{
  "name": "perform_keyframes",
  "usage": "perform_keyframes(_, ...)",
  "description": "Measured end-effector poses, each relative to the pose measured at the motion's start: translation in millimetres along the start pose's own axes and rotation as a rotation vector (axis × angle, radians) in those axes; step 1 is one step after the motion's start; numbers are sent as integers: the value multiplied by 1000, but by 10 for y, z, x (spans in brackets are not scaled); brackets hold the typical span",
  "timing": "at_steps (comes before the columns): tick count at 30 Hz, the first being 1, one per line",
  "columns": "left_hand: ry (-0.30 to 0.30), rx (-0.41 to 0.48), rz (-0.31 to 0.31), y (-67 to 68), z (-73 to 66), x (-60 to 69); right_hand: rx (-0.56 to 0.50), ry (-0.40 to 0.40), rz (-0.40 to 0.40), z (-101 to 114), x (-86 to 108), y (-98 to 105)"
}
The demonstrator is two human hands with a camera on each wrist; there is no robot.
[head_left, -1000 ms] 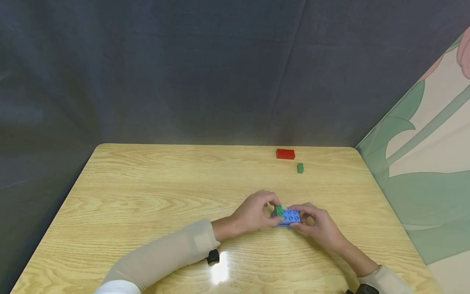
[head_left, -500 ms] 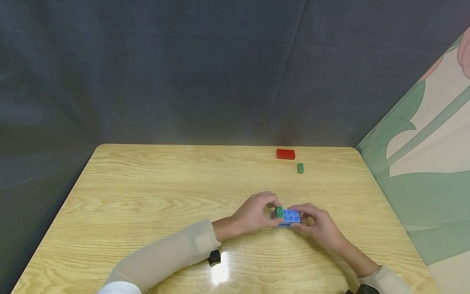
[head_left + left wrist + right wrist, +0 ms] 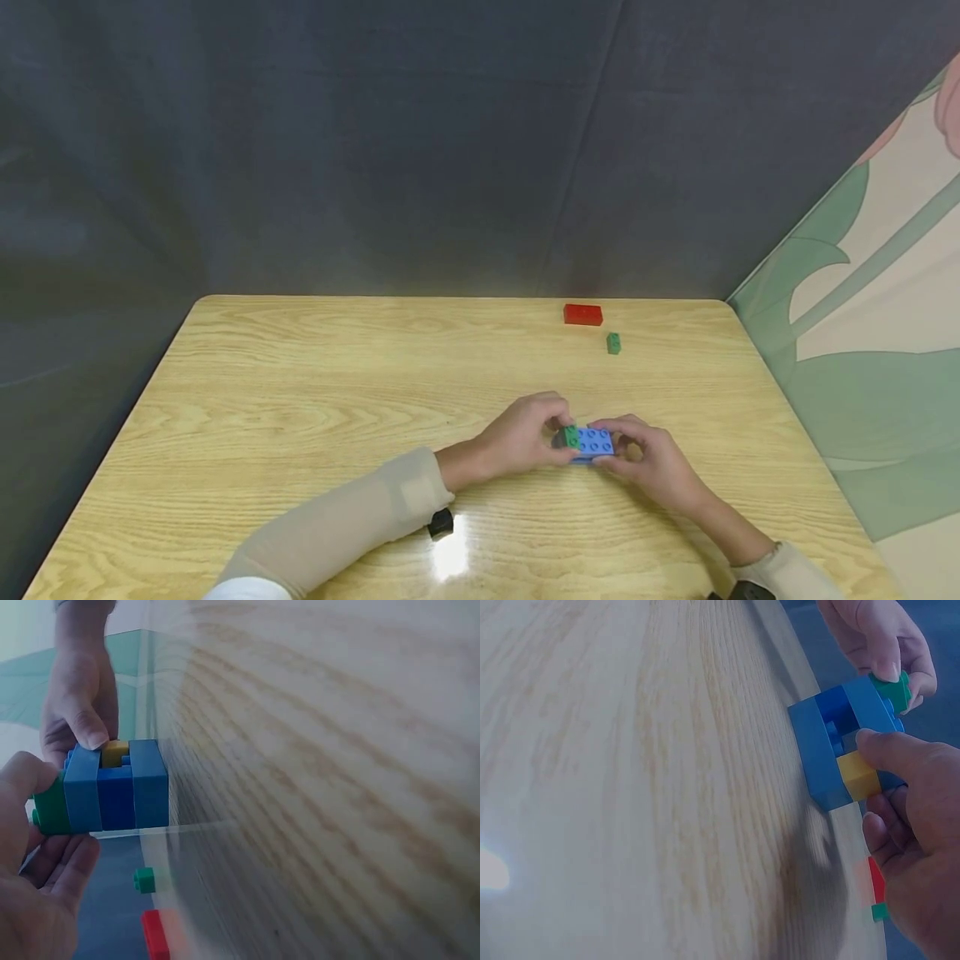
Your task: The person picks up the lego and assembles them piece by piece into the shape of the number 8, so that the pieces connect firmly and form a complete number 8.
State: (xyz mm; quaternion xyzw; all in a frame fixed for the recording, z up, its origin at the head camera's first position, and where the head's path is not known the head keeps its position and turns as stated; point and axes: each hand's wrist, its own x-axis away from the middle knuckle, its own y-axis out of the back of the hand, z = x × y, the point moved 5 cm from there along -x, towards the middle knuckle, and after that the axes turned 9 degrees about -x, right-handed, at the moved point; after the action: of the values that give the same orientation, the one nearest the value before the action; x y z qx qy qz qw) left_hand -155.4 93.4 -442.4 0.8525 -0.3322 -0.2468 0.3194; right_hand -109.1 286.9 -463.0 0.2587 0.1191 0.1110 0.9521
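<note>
My left hand (image 3: pixel 517 437) pinches a small green toy brick (image 3: pixel 572 437) between thumb and fingers. That brick sits on the left end of the studded upper blue brick (image 3: pixel 597 442), the top layer of a stack. Below it, a dark blue brick (image 3: pixel 117 799) and a yellow brick (image 3: pixel 857 777) form the middle layer with a gap between them. A second long blue brick (image 3: pixel 814 754) is the base, standing on the table. At the stack's right end, my right hand (image 3: pixel 654 467) grips the upper blue brick, thumb at the near side and fingers at the far side.
Toward the back of the wooden table (image 3: pixel 337 358) lie a red brick (image 3: pixel 582 314) and another small green brick (image 3: pixel 613 343). A dark cloth (image 3: pixel 390 150) hangs behind the table. On the right is a wall covering (image 3: pixel 885 400) with a leaf pattern.
The green brick in my left hand has dropped slightly and sits lower against the upper blue brick. My right hand stays in place on the stack.
</note>
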Motion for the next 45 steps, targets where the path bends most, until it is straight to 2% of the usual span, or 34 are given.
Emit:
perform_keyframes(6, 9, -8, -9, -23, -5, -9, 0, 17, -7, -10, -7, 6)
perform_keyframes(13, 73, -6, -32, -74, 45, 46, 4, 2, 9, -39, -2, -20)
perform_keyframes(19, 93, 8, -47, -100, 58, 70, 2, -7, 15, -61, 9, -7)
perform_keyframes(24, 109, 62, -62, -115, 66, 103, -13, -15, 26, -47, 7, -2)
perform_keyframes(28, 131, 111, -67, -134, 88, 110, -29, -18, 70, -51, -7, 11)
perform_keyframes(33, 143, 141, -69, -144, 105, 93, -70, 37, 112, -5, -49, 78)
perform_keyframes(38, 152, 149, -69, -142, 100, 89, -50, 98, 63, 53, -177, 234)
perform_keyframes(45, 167, 144, -59, -142, 123, 104, -2, 118, -25, 24, -449, 536)
